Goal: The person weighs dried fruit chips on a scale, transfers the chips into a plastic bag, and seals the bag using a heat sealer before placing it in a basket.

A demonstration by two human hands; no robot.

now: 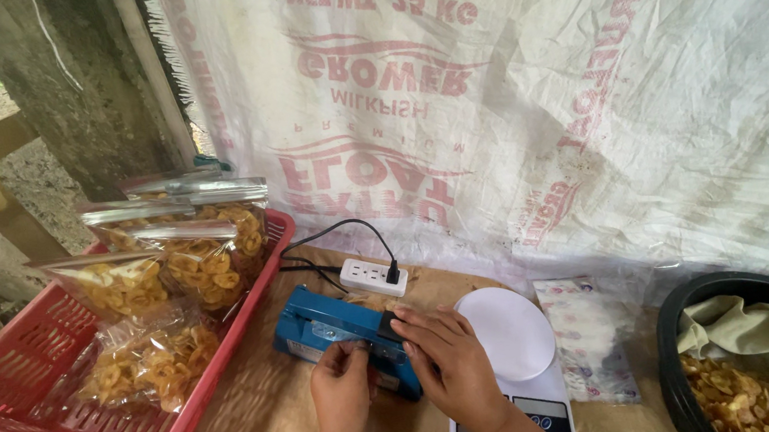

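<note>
Both hands point(401, 371) on blue heat sealer point(340, 335), w/ chip bags point(174, 295) nearby

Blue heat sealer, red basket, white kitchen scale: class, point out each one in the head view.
blue heat sealer point(320, 323), head view, on its blue body.
red basket point(14, 364), head view, on its bare mesh floor.
white kitchen scale point(511, 331), head view, on its round plate.

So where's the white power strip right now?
The white power strip lies on the paper-covered table against the back sheet, just behind the blue heat sealer and right of the red basket, with a black plug in it.
</note>
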